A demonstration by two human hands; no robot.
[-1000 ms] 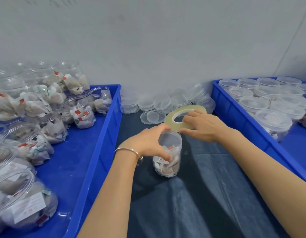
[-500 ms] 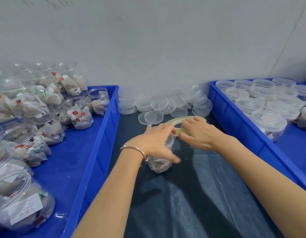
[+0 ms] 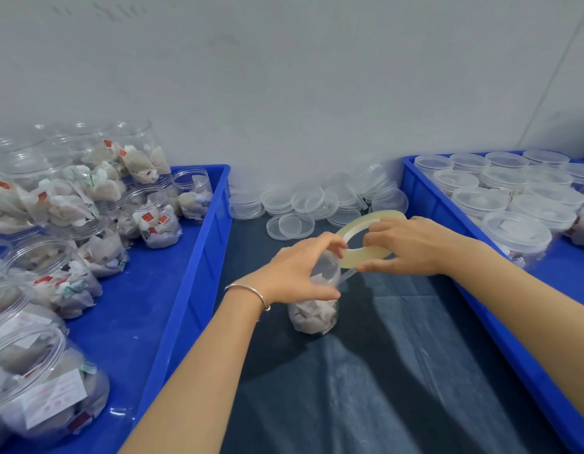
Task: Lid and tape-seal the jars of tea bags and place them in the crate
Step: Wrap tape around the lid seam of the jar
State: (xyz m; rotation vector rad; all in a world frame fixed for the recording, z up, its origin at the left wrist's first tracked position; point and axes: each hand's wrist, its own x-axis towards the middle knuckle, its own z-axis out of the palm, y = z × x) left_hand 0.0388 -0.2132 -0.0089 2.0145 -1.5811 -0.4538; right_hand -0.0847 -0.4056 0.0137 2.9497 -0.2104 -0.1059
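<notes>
Left hand (image 3: pixel 297 270) grips the lid end of an upright jar of tea bags (image 3: pixel 313 306) beneath its palm, while the right hand (image 3: pixel 412 245), just beside, pinches a tape roll (image 3: pixel 366 237) tilted against the jar's rim, strip bridging to it.

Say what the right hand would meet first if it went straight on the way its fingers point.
Probably the left hand on the jar: the right hand, holding the tape roll, points leftward at it. Depth is unclear.
</notes>
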